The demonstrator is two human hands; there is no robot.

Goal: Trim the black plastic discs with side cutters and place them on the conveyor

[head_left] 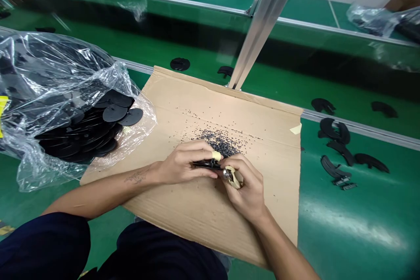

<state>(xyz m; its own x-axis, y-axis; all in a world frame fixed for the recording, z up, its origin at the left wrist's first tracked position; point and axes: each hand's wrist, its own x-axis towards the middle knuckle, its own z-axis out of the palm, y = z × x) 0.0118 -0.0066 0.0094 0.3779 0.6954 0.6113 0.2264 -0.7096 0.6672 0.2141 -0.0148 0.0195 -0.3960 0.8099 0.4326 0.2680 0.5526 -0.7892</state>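
My left hand [187, 164] pinches a thin black plastic piece [206, 165] over the cardboard sheet [183, 210]. Something pale yellow, like tape or a finger cover, sits at its index fingertip. Closed around a small shiny metal tool [227, 174] with pale yellow wrapping, my right hand [246, 183] meets the black piece at its right end. The tool's exact kind is hidden by my fingers. Just beyond both hands lies a scattered heap of tiny black bits [221, 142].
At left, a clear plastic bag [65, 83] spills flat black discs [82, 135] onto the cardboard. Several curved black parts [341, 153] lie on the green table [361, 236] at right. A metal post [259, 30] rises behind the cardboard, beside a low transparent panel [197, 30].
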